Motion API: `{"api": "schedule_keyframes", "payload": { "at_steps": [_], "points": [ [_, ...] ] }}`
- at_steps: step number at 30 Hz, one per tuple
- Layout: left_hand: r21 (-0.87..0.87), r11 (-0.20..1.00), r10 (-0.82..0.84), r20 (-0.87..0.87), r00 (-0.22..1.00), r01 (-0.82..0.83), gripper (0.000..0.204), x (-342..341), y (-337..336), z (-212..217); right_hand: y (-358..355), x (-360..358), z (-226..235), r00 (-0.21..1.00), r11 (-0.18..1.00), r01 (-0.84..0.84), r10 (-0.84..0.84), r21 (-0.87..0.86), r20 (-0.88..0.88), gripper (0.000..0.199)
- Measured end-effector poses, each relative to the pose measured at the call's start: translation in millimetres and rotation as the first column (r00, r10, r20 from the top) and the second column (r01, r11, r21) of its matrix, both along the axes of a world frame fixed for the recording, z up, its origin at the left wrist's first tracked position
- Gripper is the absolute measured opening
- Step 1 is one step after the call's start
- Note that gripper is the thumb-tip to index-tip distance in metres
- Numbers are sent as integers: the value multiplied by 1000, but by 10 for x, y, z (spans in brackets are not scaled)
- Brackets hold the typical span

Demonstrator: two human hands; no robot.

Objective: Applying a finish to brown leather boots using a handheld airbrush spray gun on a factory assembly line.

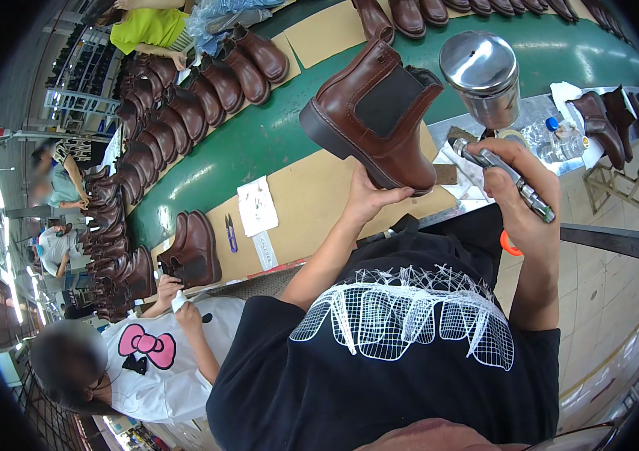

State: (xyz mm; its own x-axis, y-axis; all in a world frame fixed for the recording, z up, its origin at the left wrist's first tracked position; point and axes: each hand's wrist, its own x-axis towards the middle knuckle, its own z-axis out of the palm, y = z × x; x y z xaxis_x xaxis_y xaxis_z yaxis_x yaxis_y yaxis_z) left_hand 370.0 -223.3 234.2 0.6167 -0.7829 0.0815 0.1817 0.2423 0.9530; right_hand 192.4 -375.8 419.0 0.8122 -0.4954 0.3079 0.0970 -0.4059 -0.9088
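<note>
We have the brown ankle boot (402, 150) up in front of us, in the left hand (372, 197), whose fingers and thumb are closed around the sole near the toe, so the heel and shaft rise beyond that hand and the toe points toward the right. Our right hand (536, 174) is wrapped around a slim metal tool (537, 201), its far end aimed back toward the boot but apart from it. Just beyond the right hand stands a lidded metal canister (496, 105). We would judge the boot moderately heavy, with a stiff sole and firm toe, while the dark side panel (391, 104) is probably stretchy and gives under pressure. The glossy upper looks slick and likely to mark, so the sole edge or heel seems the safest hold.
</note>
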Motion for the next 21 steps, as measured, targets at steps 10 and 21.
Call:
{"api": "schedule_keyframes", "payload": {
  "at_steps": [10,21],
  "points": [
    [12,1000,-18,-31,999,18,78,-24,37,39,-110,-65,76,998,1000,24,-24,13,62,22],
    [-46,998,-62,-233,971,53,78,-6,210,-52,-194,-111,3,989,991,133,-133,-6,58,23]
  ]
}}
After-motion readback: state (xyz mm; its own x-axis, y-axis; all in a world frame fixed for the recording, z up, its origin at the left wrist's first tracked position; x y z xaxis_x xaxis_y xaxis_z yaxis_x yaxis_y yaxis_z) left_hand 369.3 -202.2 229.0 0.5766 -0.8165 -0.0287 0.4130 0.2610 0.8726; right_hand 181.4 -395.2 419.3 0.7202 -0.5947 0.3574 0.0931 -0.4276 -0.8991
